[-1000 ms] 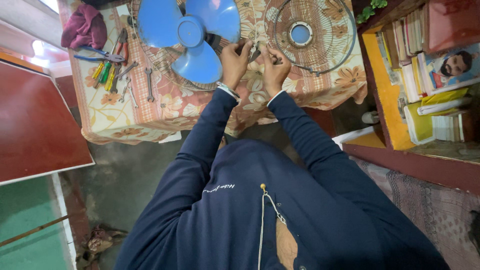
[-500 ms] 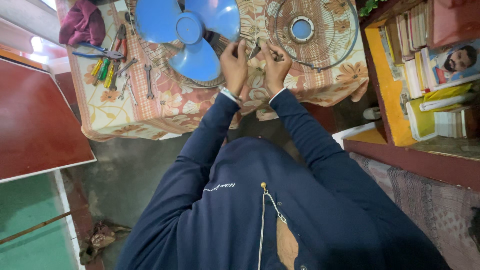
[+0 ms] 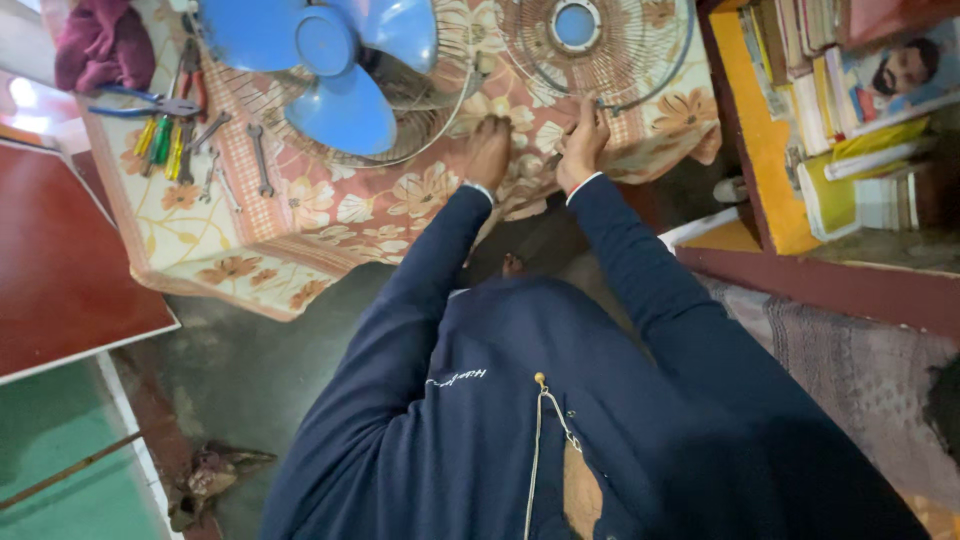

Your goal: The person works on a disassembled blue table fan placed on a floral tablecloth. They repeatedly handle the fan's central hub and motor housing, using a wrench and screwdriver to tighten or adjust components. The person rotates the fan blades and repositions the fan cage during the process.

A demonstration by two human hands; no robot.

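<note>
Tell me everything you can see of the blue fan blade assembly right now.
The blue fan blade looks like glossy plastic: three broad rounded blades around a round blue hub, partly cut off by the top edge of the view. It sits inside a wire rear guard on the floral tablecloth. The left hand rests beside the guard's rim; no hand touches the blades.

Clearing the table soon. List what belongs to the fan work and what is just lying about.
In hand:
left hand flat on the floral cloth
right hand on a small part, too small to tell
blue fan blades in the rear wire guard
loose front guard

Lying about:
pliers
wrenches
maroon rag
books
</note>
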